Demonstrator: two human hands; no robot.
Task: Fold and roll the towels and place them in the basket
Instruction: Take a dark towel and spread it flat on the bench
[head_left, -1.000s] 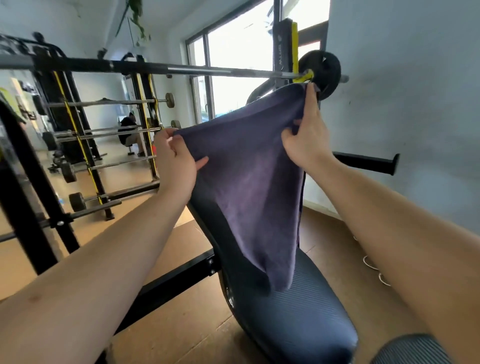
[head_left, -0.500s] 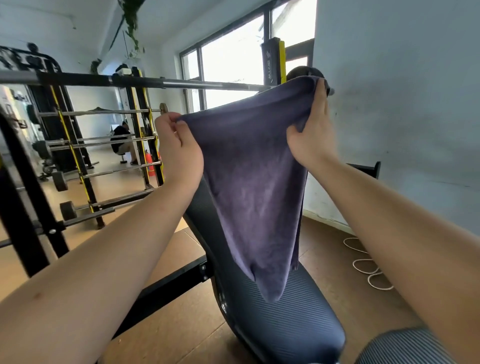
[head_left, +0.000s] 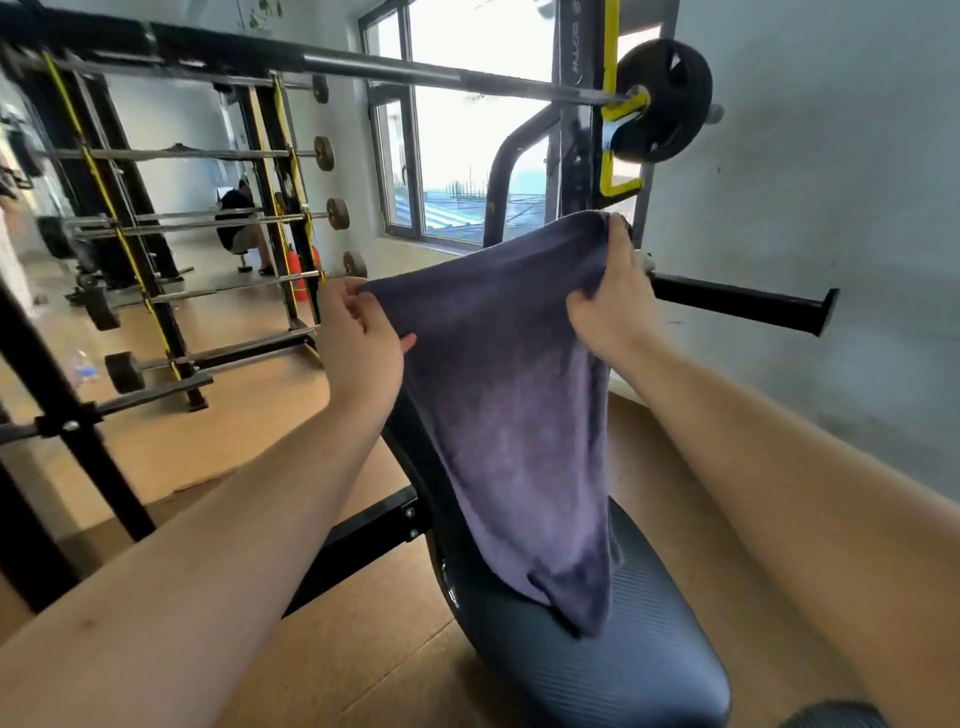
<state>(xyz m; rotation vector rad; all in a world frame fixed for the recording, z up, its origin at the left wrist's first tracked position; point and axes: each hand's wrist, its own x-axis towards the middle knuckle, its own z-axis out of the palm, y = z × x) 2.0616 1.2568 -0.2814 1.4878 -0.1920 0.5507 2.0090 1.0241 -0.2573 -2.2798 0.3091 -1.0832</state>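
A dark purple-grey towel (head_left: 509, 405) hangs in front of me, held up by its two top corners. My left hand (head_left: 361, 340) pinches the left corner and my right hand (head_left: 613, 301) grips the right corner, which sits higher. The cloth tapers downward and its bottom tip rests on the black padded seat of a weight bench (head_left: 597, 660). No basket is in view.
A barbell (head_left: 441, 73) with a black plate (head_left: 662, 101) lies on yellow hooks overhead. A black horizontal peg (head_left: 743, 304) sticks out at the right by a grey wall. Racks of bars (head_left: 156, 223) stand left on the wooden floor; a person sits in the background.
The towel and both hands have come down, away from the barbell and toward the bench. Its tip now touches the seat.
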